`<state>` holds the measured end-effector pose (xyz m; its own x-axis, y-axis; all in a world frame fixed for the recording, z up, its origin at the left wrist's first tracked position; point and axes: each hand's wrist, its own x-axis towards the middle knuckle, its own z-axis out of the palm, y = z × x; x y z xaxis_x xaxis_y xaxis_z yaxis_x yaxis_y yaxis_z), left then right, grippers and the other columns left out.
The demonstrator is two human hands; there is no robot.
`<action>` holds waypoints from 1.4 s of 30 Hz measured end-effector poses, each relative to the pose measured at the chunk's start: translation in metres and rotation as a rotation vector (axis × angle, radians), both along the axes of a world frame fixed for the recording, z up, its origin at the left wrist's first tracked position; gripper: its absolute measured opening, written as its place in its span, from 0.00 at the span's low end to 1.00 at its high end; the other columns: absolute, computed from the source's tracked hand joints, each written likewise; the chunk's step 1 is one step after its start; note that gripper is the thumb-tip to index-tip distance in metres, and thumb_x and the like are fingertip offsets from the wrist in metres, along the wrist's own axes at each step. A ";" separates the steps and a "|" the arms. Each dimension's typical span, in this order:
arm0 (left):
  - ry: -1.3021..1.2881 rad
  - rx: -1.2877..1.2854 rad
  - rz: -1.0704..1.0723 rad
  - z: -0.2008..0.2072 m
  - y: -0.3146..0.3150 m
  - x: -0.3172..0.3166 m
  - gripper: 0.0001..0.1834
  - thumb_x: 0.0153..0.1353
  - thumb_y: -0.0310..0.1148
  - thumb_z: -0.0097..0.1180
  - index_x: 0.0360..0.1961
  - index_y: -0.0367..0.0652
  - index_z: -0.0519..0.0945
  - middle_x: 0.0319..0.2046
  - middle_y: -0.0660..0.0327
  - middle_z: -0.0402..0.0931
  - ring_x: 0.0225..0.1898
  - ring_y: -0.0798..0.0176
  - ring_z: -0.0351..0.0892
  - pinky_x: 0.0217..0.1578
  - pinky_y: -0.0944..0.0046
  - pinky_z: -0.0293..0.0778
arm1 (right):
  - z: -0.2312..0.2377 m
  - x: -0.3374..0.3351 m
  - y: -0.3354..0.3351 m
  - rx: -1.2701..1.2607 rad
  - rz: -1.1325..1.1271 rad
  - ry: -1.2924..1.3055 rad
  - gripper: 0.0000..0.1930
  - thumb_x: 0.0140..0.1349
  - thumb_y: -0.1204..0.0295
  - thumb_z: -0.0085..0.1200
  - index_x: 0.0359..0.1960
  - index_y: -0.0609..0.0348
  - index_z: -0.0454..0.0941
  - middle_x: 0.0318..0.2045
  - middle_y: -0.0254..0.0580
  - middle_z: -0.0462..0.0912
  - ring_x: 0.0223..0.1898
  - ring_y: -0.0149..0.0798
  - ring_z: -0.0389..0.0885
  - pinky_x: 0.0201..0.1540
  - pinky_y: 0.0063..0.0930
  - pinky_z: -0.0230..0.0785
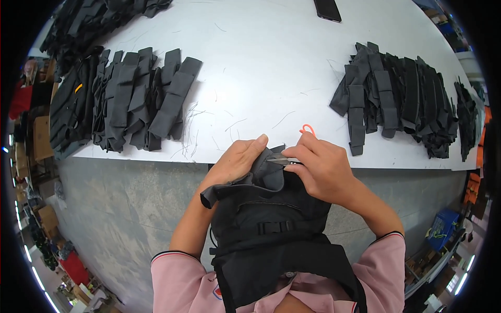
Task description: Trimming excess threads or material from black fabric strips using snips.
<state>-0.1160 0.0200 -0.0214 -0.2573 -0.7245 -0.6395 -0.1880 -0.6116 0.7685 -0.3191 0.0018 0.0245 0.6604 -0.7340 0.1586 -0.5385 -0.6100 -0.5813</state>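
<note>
A black apron [282,263] lies nearest; beyond it, the left hand [236,163] grips grey cloth [271,178], and the right hand [324,169] pinches metal snips [278,161] over it.

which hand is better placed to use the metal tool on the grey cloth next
Probably the right: the right hand already grips the metal tool, its tip at the grey cloth. The left hand is occupied holding that cloth.
</note>
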 end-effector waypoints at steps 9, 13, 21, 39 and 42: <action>-0.023 0.000 -0.031 0.005 -0.001 -0.003 0.33 0.67 0.54 0.39 0.25 0.30 0.75 0.20 0.61 0.71 0.25 0.68 0.65 0.30 0.66 0.66 | -0.005 -0.001 0.003 -0.091 -0.024 -0.024 0.10 0.46 0.75 0.61 0.31 0.56 0.74 0.28 0.37 0.70 0.21 0.40 0.72 0.23 0.30 0.63; -0.007 0.001 -0.035 0.007 -0.004 -0.004 0.32 0.67 0.54 0.39 0.24 0.30 0.74 0.19 0.61 0.70 0.25 0.68 0.65 0.30 0.66 0.66 | -0.011 0.000 0.002 -0.024 -0.083 -0.128 0.10 0.47 0.75 0.61 0.31 0.56 0.75 0.27 0.36 0.71 0.22 0.39 0.73 0.23 0.29 0.64; -0.120 -0.141 -0.028 -0.005 -0.002 -0.002 0.32 0.68 0.52 0.37 0.25 0.30 0.73 0.17 0.56 0.69 0.24 0.64 0.66 0.30 0.63 0.66 | 0.003 -0.001 0.000 0.360 -0.104 -0.193 0.10 0.48 0.73 0.61 0.33 0.56 0.75 0.27 0.37 0.73 0.25 0.43 0.76 0.26 0.31 0.66; -0.151 -0.218 0.177 -0.026 -0.002 -0.003 0.30 0.69 0.51 0.36 0.29 0.29 0.72 0.19 0.54 0.68 0.25 0.63 0.65 0.32 0.63 0.67 | -0.009 -0.012 -0.004 1.056 0.123 -0.501 0.05 0.44 0.78 0.64 0.21 0.62 0.78 0.15 0.31 0.69 0.19 0.23 0.64 0.21 0.21 0.54; -0.156 -0.208 0.150 -0.022 -0.001 -0.006 0.30 0.69 0.51 0.37 0.29 0.29 0.73 0.19 0.56 0.68 0.25 0.65 0.65 0.32 0.64 0.67 | -0.019 0.006 -0.005 0.408 -0.167 -0.289 0.09 0.45 0.76 0.65 0.30 0.60 0.79 0.19 0.35 0.71 0.19 0.29 0.68 0.22 0.21 0.59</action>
